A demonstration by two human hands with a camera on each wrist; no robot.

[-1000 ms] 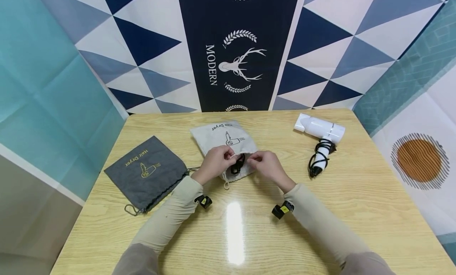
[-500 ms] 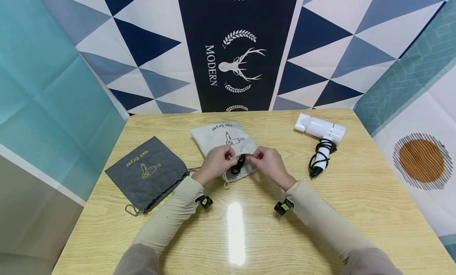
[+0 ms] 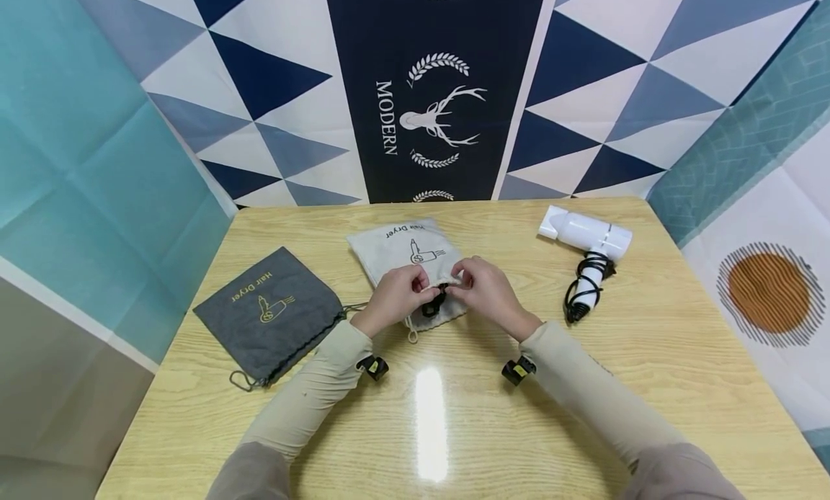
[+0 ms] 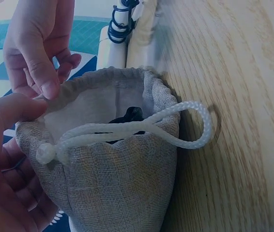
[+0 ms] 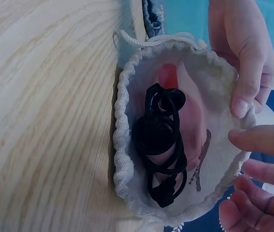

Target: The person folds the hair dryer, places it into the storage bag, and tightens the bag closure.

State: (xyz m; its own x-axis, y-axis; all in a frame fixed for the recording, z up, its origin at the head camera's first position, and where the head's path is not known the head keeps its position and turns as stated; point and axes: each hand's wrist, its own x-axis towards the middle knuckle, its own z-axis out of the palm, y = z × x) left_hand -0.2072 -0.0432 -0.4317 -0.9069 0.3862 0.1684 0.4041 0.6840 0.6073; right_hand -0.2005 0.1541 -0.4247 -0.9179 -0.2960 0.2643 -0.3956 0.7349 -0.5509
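A light grey drawstring pouch (image 3: pixel 424 251) printed "Hair Dryer" lies on the table with its mouth toward me. My left hand (image 3: pixel 397 295) pinches the upper rim of the mouth. Beside it, my right hand (image 3: pixel 488 291) pinches the same rim, thumb inside and fingers outside in the right wrist view. Within the pouch is a pink hair dryer (image 5: pixel 191 128), partly hidden, its black cord (image 5: pixel 168 166) bundled at the handle end. A white drawstring loop (image 4: pixel 195 123) sticks out at the pouch's side.
To the left lies a dark grey "Hair Dryer" pouch (image 3: pixel 269 316), flat, with cord loops. A white hair dryer (image 3: pixel 583 233) with a black cord wrapped on its handle lies at the back right of the wooden table (image 3: pixel 363 428). Patterned cloths hang around.
My right hand has shifted left along the pouch's rim, closer to my left hand. The left hand stays nearly still, and the rim's opening looks narrower from above.
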